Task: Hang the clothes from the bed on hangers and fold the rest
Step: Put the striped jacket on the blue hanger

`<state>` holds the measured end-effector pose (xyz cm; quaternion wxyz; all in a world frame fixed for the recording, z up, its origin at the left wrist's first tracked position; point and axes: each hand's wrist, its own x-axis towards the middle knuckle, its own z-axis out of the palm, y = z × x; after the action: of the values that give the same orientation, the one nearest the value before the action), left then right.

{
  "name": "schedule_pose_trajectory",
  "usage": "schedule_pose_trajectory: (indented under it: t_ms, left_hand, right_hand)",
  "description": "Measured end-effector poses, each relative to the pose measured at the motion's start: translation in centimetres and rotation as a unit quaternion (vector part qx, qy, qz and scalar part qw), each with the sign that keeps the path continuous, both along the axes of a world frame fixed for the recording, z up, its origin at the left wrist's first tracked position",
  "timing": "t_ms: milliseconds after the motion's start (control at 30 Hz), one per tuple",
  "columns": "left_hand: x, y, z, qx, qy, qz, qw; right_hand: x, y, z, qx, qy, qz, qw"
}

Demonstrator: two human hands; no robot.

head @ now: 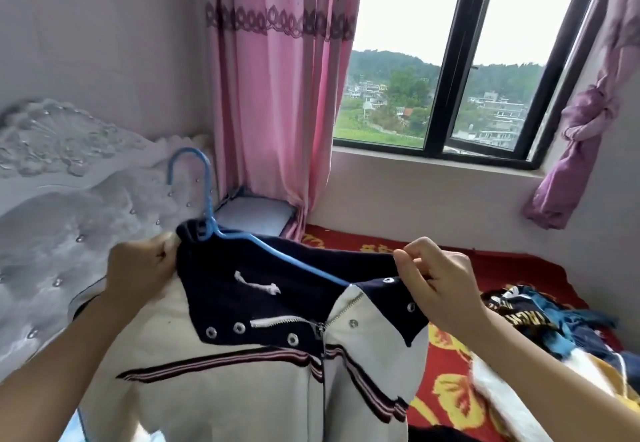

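Closest to the camera, a cream and navy zip cardigan point(242, 355) is hanging in front of the person, its body dropping out of view below. A blue hanger point(209, 199) is sitting inside the neck – one arm is showing along the navy shoulder and the hook is pointing up and to the left. The left hand point(142, 268) is gripping the collar just beside the hanger's neck, fingers curled round the knit. The right hand point(436, 282) is pinching the edge of the other navy shoulder between thumb and forefinger, the remaining fingers loosely bent.

Beneath the cardigan, a red bedspread point(450, 389) with yellow patterns is covering the bed. A pile of clothes point(540, 317) is lying on it to the right – dark blue, teal and white pieces jumbled together. A padded grey headboard point(69, 181) is standing at the left. Beyond that, a pink curtain point(273, 95) is hanging beside a dark-framed window point(450, 60), and a knotted purple curtain point(581, 129) is hanging at the window's right.
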<state>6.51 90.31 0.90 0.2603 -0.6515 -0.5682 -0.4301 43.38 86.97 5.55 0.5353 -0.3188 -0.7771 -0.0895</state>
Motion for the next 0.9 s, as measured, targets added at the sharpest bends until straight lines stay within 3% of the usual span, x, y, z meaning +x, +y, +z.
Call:
schedule_pose_trajectory:
  t_ms: [67,167,267,367,433,500,667,767,833,900]
  left_hand:
    - [2.1,0.0,-0.3,0.027,0.081,-0.019,0.996]
    - [6.5,-0.2,-0.2,0.016,0.109,-0.059,0.992]
    - [8.4,-0.4,1.4,-0.078,0.012,-0.041,0.996]
    - [7.5,-0.3,2.5,-0.136,-0.113,-0.057,0.983]
    - [7.5,-0.5,2.8,-0.151,-0.144,-0.103,0.973]
    - [7.8,-0.6,2.7,-0.155,-0.157,-0.128,0.967]
    - [4.0,-1.4,1.5,-0.182,-0.229,-0.172,0.941]
    - [1.7,-1.7,-0.3,-0.222,-0.283,-0.202,0.911]
    - [0.6,-1.7,-1.2,-0.259,-0.339,-0.255,0.868]
    - [-0.5,-2.3,-1.2,-0.282,-0.369,-0.273,0.842]
  right_hand:
    - [-0.9,0.8,0.2,0.036,-0.015,-0.041,0.998]
    - [-3.6,1.6,-0.1,0.061,-0.112,-0.060,0.990]
    - [-4.9,2.3,-0.8,0.018,-0.191,-0.121,0.974]
    - [-3.1,3.7,0.1,-0.136,-0.311,-0.180,0.923]
    - [-2.8,4.6,0.5,-0.221,-0.363,-0.163,0.890]
    - [-3.5,4.9,0.9,-0.236,-0.405,-0.167,0.868]
    - [-2.0,5.2,1.9,-0.173,-0.391,-0.221,0.877]
    - [-2.9,5.4,2.0,-0.177,-0.420,-0.198,0.868]
    - [-3.9,5.5,1.9,-0.216,-0.381,-0.172,0.882]
    - [-4.6,5.7,1.8,-0.274,-0.286,-0.126,0.910]
